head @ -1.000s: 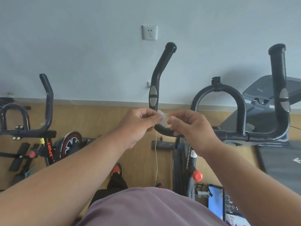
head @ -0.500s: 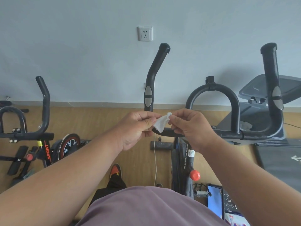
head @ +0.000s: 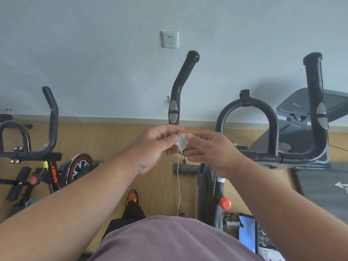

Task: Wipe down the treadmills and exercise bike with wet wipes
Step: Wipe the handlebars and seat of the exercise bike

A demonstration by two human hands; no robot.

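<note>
The person stands right up against the exercise bike (head: 212, 178), both forearms stretched out so the hands meet in front of its handlebar. The left hand (head: 156, 147) and the right hand (head: 209, 151) each pinch an edge of a small white wet wipe (head: 181, 143), thumb and fingertips closed on it from opposite sides, and the wipe sits bunched between them, not yet spread flat. Holding it from two sides like that looks to me like a way of teasing the folds apart, so that a wider face can be laid on the grips; it is held up clear of the bar and is not wiping anything at this point. The nearer upright grip (head: 181, 83), with its silver pulse pads, rises just behind the hands, and the other grip (head: 316, 102) stands well to the right, joined by the looped centre bar (head: 246, 110). A thin white cord (head: 178, 181) hangs below the hands toward the wooden floor (head: 105, 140); I cannot tell what it is attached to. A treadmill (head: 320, 185) lies on the right, its grey console tilted up behind the far grip, and a second bike (head: 54, 172) with a red-rimmed flywheel stands apart on the left. A wall socket (head: 169, 39) sits above. I would judge the wiping of this bike has not really begun.
</note>
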